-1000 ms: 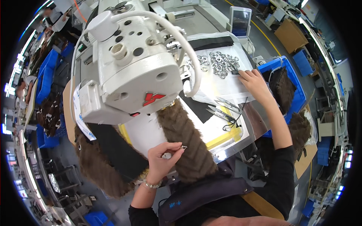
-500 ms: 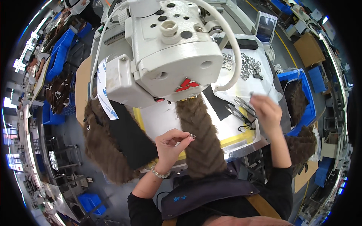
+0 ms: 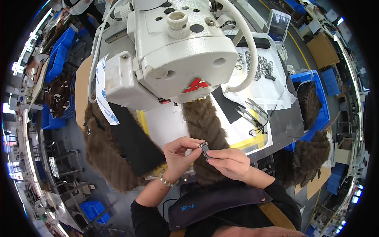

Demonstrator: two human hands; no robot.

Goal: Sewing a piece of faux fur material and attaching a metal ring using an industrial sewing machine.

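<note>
Over a long brown fur strip, both my hands meet at chest height. My left hand pinches a small metal ring between thumb and fingertips. Closed on a short dark tab, my right hand touches that ring from the other side. How far the tab passes through the ring is too small to make out. The strip's far end runs beneath the head of a white sewing machine.
Left of the strip lie more brown fur and a black fabric piece. To the right are thread snips, several metal rings on white plastic, and a blue bin with fur. A tablet stands behind.
My right hand has come from beside the snips to my left hand, bringing the dark tab to the ring. My left hand has barely shifted.
</note>
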